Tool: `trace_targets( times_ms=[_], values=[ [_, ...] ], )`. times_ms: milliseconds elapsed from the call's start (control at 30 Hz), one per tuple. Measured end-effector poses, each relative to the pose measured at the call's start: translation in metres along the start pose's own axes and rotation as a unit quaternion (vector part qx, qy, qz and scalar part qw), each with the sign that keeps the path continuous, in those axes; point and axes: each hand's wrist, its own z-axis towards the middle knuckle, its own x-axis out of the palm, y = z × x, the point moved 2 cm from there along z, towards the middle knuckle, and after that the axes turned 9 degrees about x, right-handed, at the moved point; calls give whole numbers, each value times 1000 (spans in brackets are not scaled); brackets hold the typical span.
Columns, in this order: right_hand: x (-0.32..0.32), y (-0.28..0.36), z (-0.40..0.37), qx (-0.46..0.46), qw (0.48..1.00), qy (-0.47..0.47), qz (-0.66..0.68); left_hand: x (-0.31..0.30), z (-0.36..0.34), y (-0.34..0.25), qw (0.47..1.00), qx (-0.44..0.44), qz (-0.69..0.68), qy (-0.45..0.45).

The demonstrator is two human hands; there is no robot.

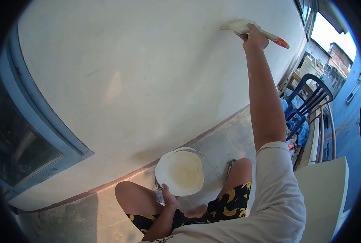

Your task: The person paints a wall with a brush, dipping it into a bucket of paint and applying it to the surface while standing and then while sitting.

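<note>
Stretched out to the upper right, my right hand is closed round a paintbrush with pale bristles and a red-tipped handle. The bristles lie against the whitish wall. Below, between my bent knees, is a round container of pale paint, its rim and inside coated white. My left hand holds the near left edge of this container, with its fingers partly hidden.
A blue-framed window is at the left. Tiled floor meets the wall along a reddish strip. At the right are a dark blue plastic chair, blue bags, a pale panel and a blue building.
</note>
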Motion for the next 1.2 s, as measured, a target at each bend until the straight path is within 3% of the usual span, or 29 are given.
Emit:
trace_targets(
  times_ms=[33,100,167,200,233,333,367,467,600,700,733,800,900,967,1067,1200],
  values=[
    [-8,5,1,-22,998,34,50,2,1,1,1000,-3,6,-2],
    [-34,-14,6,30,985,34,165,6,3,0,1000,-4,8,-1],
    [-67,-89,4,68,993,-15,100,10,0,-1,1000,-22,12,7],
    [-89,-113,-9,107,987,-83,86,10,0,1,1000,-22,13,9],
    [-117,-129,-13,123,989,-62,48,8,0,4,1000,-23,6,9],
    [-150,-127,-34,154,983,-102,3,-2,0,6,1000,-21,8,13],
    [-148,-120,-37,167,976,-137,-12,-1,1,7,1000,-19,10,14],
    [-65,-78,-11,93,989,-87,-72,6,0,0,999,-25,29,3],
    [3,1,4,-26,998,61,20,1,3,4,999,-21,23,-8],
    [-11,6,-7,-55,986,112,106,6,5,8,1000,-17,20,-2],
    [-27,-24,-4,-26,992,102,72,7,5,8,1000,-13,22,6],
    [-77,-97,-14,44,998,40,26,7,4,7,1000,-9,24,15],
    [-134,-113,-50,120,991,-37,-43,2,3,6,1000,-11,9,14],
    [-132,-112,-46,139,986,-88,-42,2,2,5,1000,-25,11,15],
    [-49,-68,-15,109,988,-85,-68,-1,4,7,999,-11,34,-1],
    [10,16,9,3,997,76,33,9,2,0,999,-12,32,7]
  ],
)
